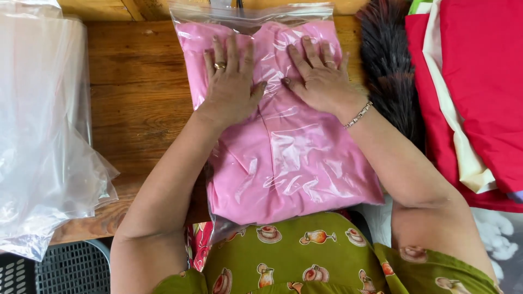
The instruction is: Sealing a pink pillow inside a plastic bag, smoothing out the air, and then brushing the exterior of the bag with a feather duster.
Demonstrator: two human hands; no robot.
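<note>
Left hand (230,81): palm down, fingers (233,51) spread flat, ring on one. Right hand (317,76): palm down, fingers spread, bracelet at wrist. Both bare forearms extend forward, thumbs nearly meeting.

Bare wood on my left, crowding on my right

My left hand (231,81) has open wooden table (139,98) beside it, up to the heap of clear plastic bags (43,136). My right hand (321,79) is hemmed in by the dark feather duster (389,65) and 1 stack of red fabric (479,92) just beyond it.
</note>
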